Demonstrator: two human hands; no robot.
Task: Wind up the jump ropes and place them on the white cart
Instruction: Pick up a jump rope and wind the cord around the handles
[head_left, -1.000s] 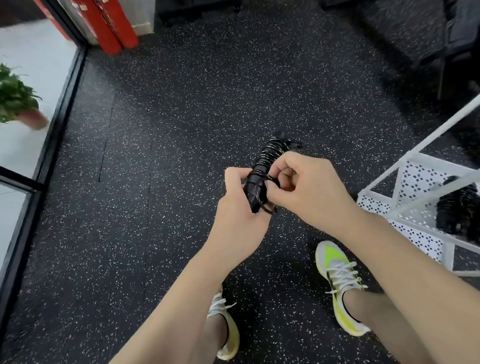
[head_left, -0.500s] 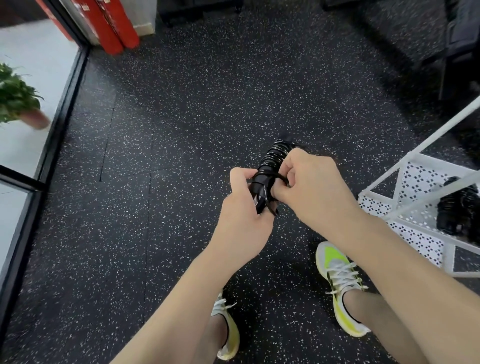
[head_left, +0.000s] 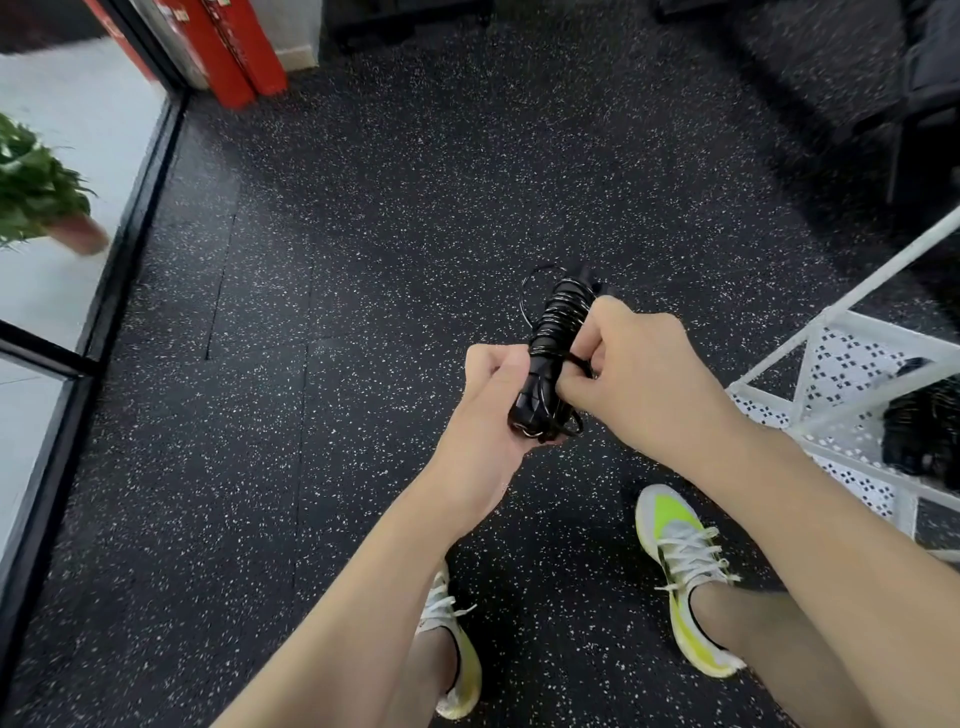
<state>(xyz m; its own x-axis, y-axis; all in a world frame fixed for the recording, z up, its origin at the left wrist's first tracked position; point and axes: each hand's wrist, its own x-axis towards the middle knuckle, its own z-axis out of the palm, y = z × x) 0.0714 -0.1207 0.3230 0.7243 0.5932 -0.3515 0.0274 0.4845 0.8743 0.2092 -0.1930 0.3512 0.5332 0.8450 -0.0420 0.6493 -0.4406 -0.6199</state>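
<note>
A black jump rope (head_left: 558, 322), its cord coiled round the handles, is held in front of me over the floor. My left hand (head_left: 488, 410) grips the lower end of the bundle. My right hand (head_left: 634, 379) pinches a strand of cord against the bundle's right side. A thin loose loop of cord sticks out at the top left of the coil. The white cart (head_left: 852, 364) stands at the right edge, and another wound black rope (head_left: 919, 431) lies on its perforated shelf.
Speckled black rubber floor all around. My two feet in yellow-white shoes (head_left: 680, 571) stand below the hands. A glass wall with a black frame (head_left: 130, 218) and a potted plant (head_left: 41, 197) are at left. Red posts (head_left: 234, 52) stand at the back left, dark furniture at the back right.
The bundle has swung a little to the right and its lower end now shows below my hands. A loose loop of cord has appeared at the top of the coil.
</note>
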